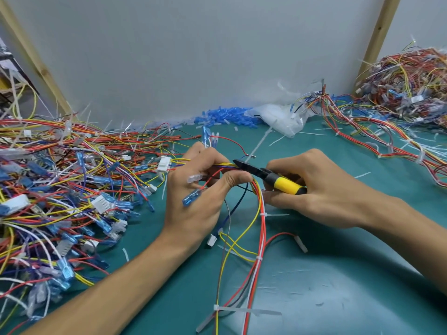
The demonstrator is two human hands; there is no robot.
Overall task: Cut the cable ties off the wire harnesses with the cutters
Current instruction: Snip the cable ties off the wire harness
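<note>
Left hand grips the harness just above the worktop, right hand clamps the cutters, tips in the wires beside left fingers; tie there hidden, so the blades could nick insulation or skin.

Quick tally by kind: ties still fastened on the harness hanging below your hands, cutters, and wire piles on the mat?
Cable ties on the hanging harness: 3
Cutters: 1
Wire piles: 2, left pile and right pile
Total: 6
</note>
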